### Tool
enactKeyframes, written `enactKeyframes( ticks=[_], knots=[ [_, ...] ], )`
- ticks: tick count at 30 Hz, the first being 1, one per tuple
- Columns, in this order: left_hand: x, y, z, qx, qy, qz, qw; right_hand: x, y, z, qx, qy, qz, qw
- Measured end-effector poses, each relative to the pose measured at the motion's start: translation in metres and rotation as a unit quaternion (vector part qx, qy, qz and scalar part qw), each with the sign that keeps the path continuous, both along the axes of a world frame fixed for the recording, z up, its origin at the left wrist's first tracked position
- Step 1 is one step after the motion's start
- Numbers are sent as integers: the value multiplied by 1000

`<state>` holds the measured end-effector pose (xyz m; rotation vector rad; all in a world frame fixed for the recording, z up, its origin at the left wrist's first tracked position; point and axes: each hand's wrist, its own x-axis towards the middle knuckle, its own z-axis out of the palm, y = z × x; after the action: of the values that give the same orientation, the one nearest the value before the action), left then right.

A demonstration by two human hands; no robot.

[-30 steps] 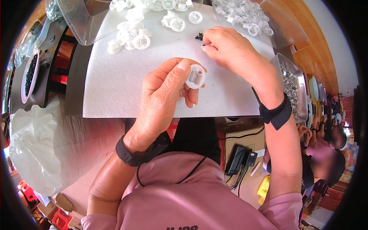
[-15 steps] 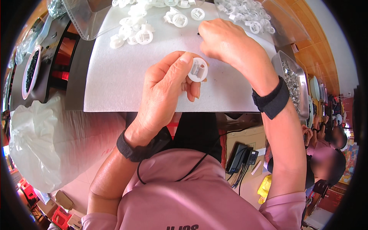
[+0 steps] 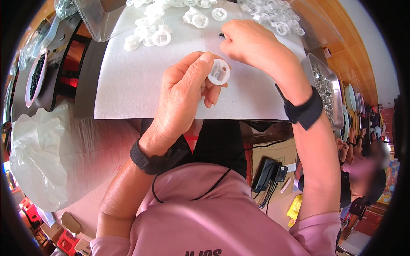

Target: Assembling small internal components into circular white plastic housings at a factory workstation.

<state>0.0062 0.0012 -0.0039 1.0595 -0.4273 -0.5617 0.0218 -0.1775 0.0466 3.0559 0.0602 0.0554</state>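
A white round plastic part (image 3: pixel 219 71) is pinched between the thumb and fingers of my left hand (image 3: pixel 183 83), held up over the table. Its open side shows a rectangular recess and a small hole near the rim. My right hand (image 3: pixel 245 40) is farther off and to the right, low over the white foam sheet (image 3: pixel 132 85), with its fingers curled in. Small black pieces (image 3: pixel 221 34) show at the left edge of that hand. Its fingertips are hidden, so what they hold cannot be made out.
More white round parts (image 3: pixel 161 38) lie in a heap at the far left of the sheet. A clear tray (image 3: pixel 273 17) of white parts stands far right, a metal tray (image 3: pixel 326 91) of small metal pieces nearer. A bowl (image 3: pixel 37 79) of black pieces and a plastic bag (image 3: pixel 42 158) are left.
Both hands stay in nearly the same places. The white part is turned slightly in my left hand, and my right hand has shifted a little, showing more of the black pieces.
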Motion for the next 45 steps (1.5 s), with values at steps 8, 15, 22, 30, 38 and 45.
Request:
enactKeyframes(
  ticks=[8,15,22,30,38,45],
  knots=[
    [-4,-2,6,-15,36,25,999,-49,2,12,586,46,-41,808],
    [-3,-1,4,-13,11,5,1000,-59,2,4,710,24,-67,701],
    [-4,-1,6,-4,5,5,1000,-65,-2,-4,789,58,-49,609],
    [-6,-3,8,-1,3,24,1000,-71,-4,-9,798,65,-29,598],
    [-5,-3,7,30,14,30,999,-78,5,0,714,3,0,700],
    [-5,-3,7,27,22,34,999,-81,18,7,627,-52,44,776]
  ],
)
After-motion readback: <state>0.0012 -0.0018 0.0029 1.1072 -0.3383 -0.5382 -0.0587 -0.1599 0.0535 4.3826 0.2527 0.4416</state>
